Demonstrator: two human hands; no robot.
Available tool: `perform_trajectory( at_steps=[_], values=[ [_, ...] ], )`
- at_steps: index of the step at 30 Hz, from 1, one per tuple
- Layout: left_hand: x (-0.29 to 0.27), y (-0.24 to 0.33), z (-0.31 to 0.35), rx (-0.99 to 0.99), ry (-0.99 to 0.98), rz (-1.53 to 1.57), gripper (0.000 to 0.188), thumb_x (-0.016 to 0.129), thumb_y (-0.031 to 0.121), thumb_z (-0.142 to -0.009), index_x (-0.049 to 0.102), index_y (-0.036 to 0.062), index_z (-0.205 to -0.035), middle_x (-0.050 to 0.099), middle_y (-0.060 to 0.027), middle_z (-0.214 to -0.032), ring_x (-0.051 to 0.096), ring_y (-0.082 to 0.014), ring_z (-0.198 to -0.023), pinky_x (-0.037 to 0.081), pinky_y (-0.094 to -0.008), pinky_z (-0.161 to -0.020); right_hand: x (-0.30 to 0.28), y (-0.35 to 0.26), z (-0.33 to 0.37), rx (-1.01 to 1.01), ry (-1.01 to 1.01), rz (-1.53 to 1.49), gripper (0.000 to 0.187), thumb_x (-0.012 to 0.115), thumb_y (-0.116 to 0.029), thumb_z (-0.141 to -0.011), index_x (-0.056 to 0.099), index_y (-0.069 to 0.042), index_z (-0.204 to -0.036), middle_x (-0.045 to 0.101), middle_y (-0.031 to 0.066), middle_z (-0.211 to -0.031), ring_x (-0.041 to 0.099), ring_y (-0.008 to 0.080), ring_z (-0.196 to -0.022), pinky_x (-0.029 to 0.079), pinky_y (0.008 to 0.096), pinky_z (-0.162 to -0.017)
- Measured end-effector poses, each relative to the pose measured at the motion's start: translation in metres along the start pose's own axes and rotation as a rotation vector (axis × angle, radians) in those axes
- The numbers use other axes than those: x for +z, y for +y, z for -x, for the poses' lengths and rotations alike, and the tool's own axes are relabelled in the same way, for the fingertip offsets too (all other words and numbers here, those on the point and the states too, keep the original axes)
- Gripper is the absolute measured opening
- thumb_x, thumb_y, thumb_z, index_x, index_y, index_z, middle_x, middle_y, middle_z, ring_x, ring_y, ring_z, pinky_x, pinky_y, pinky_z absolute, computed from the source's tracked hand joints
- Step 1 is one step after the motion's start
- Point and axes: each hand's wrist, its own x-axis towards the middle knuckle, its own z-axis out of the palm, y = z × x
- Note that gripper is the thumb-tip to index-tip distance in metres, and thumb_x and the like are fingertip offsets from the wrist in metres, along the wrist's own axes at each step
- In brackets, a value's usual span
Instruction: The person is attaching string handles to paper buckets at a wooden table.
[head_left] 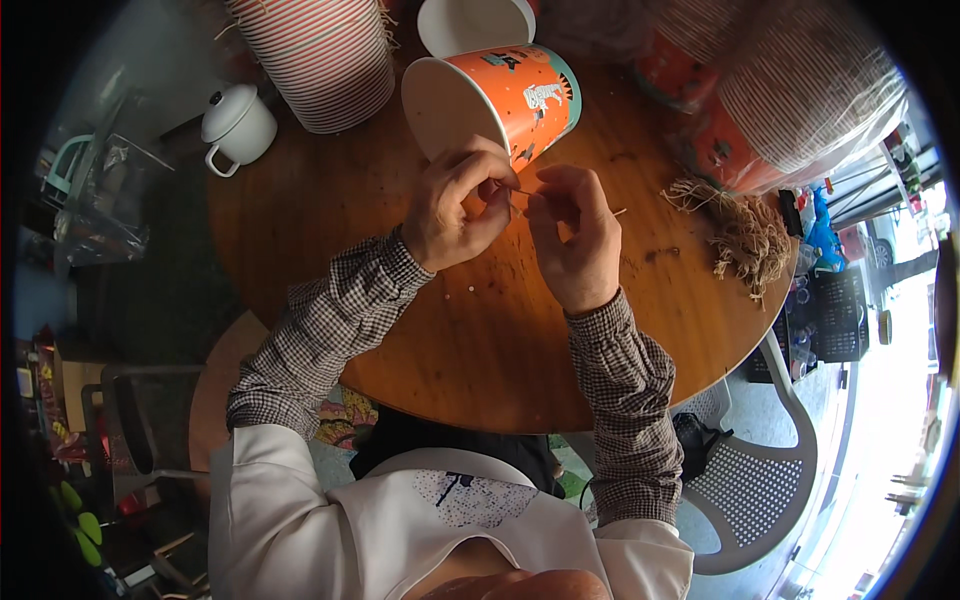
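Above the middle of the table my left hand [462, 204] and my right hand [576, 235] face each other, fingertips nearly meeting. Both are closed in a pinch on a thin tan cord [524, 192], stretched over the short gap between them. A pale end of it pokes out past my right hand. Just beyond my fingers an orange paper bucket [520, 95] with printed figures lies tipped on its side, its open mouth toward the left. My left fingers are close to its rim; whether they touch it I cannot tell.
Behind the bucket is a white round container [476, 25]. Stacked paper buckets [320, 60] and a white lidded pot [238, 128] stand at the left. Plastic-wrapped bucket stacks [780, 95] and a cord bundle [745, 240] occupy the right of the round wooden table [480, 370]. A grey chair [755, 490] stands nearby.
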Motion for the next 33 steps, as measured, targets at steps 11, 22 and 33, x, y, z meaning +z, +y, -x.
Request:
perform_trajectory(
  at_steps=[11, 22, 33],
  values=[
    [-0.004, -0.005, 0.003, 0.039, -0.008, -0.164, 0.021, 0.067, -0.003, -0.065, 0.059, 0.0105, -0.079, 0.055, 0.0006, -0.086, 0.053, -0.0136, -0.067, 0.041, -0.0294, -0.070, -0.008, -0.014, -0.004, 0.010, -0.129, 0.158, 0.013, 0.068, -0.003, -0.080, 0.060, 0.000, -0.089, 0.059, 0.0085, -0.080, 0.061, 0.0169, -0.063, 0.050, 0.0272, -0.058],
    [-0.013, -0.016, -0.004, -0.005, 0.085, 0.051, 0.017, 0.063, -0.007, -0.075, 0.064, 0.0067, -0.086, 0.051, -0.0008, -0.083, 0.047, -0.0087, -0.068, 0.044, -0.0237, -0.065, -0.031, -0.013, -0.006, 0.432, -0.619, -0.736, 0.006, 0.065, -0.002, -0.088, 0.062, 0.001, -0.092, 0.062, 0.0017, -0.081, 0.061, 0.0087, -0.072, 0.053, 0.0220, -0.063],
    [0.008, -0.015, 0.010, -0.216, -0.042, 0.378, 0.019, 0.061, -0.008, -0.076, 0.064, 0.0068, -0.088, 0.051, -0.0010, -0.081, 0.052, -0.0116, -0.074, 0.045, -0.0259, -0.070, -0.023, -0.012, -0.002, 0.384, -0.926, -0.732, 0.007, 0.066, -0.007, -0.088, 0.066, -0.001, -0.092, 0.064, 0.0022, -0.082, 0.062, 0.0094, -0.069, 0.053, 0.0226, -0.061]
  ],
)
